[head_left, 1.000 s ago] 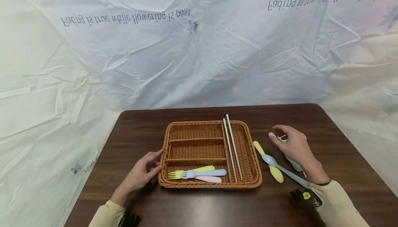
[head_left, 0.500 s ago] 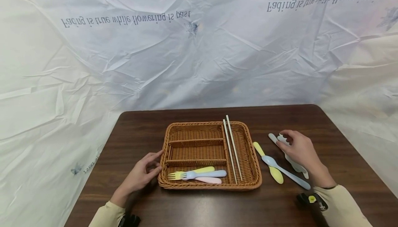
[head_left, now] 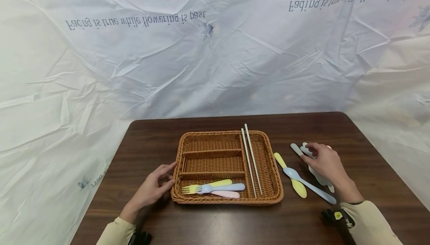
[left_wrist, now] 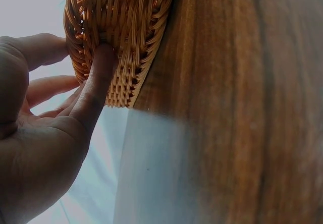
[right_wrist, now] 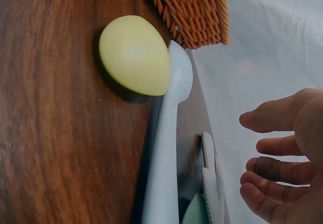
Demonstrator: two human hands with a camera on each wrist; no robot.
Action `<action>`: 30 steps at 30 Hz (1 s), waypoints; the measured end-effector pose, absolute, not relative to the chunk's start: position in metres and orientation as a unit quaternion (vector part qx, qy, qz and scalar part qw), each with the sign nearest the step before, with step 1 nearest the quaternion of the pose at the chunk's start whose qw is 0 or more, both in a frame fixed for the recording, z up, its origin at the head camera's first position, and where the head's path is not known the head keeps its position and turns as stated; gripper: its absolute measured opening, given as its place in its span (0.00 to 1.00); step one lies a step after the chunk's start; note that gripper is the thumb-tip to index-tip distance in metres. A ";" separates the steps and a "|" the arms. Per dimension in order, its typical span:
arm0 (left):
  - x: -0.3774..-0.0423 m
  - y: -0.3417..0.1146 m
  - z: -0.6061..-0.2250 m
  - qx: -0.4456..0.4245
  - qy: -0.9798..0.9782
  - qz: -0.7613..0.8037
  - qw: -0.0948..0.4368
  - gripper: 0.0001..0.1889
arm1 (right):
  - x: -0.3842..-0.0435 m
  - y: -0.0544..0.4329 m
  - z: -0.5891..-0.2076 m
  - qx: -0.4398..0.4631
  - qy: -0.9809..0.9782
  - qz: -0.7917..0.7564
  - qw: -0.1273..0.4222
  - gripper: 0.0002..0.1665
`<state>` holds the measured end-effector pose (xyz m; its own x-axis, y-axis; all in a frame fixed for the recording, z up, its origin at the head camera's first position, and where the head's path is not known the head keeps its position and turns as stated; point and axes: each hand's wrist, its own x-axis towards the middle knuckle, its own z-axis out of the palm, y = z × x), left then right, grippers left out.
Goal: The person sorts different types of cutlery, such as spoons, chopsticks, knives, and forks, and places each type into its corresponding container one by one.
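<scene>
My left hand (head_left: pixel 152 187) is at the left side of a brown wicker basket (head_left: pixel 228 201). In the left wrist view its thumb (left_wrist: pixel 101 67) lies along the outer wall, and the forefinger reaches the rim. Over a group of pale, flat cutlery (head_left: pixel 315 174) on the table's right part is my right hand (head_left: pixel 325 160), partly hiding it. The right wrist view shows its fingers apart and bent, with nothing between them. There, a white serrated knife (right_wrist: pixel 211 193) and a green piece (right_wrist: pixel 196 211) show beyond a blue spoon (right_wrist: pixel 164 158).
The blue spoon crosses a yellow spoon (head_left: pixel 299 189) beside the basket. Two white chopsticks (head_left: pixel 251 155) lie in the basket's right compartment, ends over the far rim. Its front left compartment holds a yellow fork (head_left: pixel 189 188), a blue fork (head_left: pixel 225 187) and a pink-handled piece (head_left: pixel 228 194).
My right hand has shifted right and slightly nearer over the pale cutlery, uncovering more of the handle at its left. My left hand and the basket have stayed in place.
</scene>
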<state>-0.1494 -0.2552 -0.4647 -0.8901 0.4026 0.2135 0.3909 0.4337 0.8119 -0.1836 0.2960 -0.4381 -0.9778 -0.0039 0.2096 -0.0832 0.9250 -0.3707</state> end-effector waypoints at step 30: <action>-0.150 -0.255 -0.464 0.229 0.848 0.478 0.016 0.29 | -0.184 0.302 -0.454 0.019 -0.981 0.189 0.033 0.28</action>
